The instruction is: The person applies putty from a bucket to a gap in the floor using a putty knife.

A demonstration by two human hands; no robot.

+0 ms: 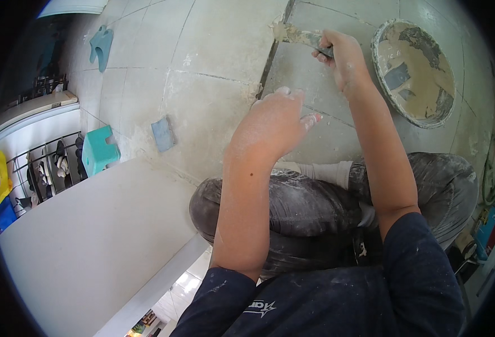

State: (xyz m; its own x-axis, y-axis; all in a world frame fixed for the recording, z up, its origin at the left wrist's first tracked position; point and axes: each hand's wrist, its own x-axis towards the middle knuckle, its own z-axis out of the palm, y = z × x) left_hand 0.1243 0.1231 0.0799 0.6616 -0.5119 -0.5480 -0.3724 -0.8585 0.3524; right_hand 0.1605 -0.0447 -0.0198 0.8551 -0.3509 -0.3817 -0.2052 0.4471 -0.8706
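Observation:
In my right hand (340, 59) is the handle of a putty knife (302, 37), its blade end coated with beige filler and touching a dark floor joint (269, 63) at the top. My left hand (279, 118) is over the same joint lower down, back up, with whitish powder on its fingers; what lies under the palm is hidden, and I cannot tell whether it holds anything. More filler sits on the joint beside its fingertips. To the right of my right hand stands a round basin (422, 76) of wet beige filler with grey flat pieces in it.
A blue-grey flat block (163, 134) lies on the tiled floor to the left. Beyond it are a turquoise plastic stool (101, 150), a wire rack (47, 168) and a blue-green object (101, 47). A white panel (104, 236) stands at lower left; a green hose (492, 172) lies far right.

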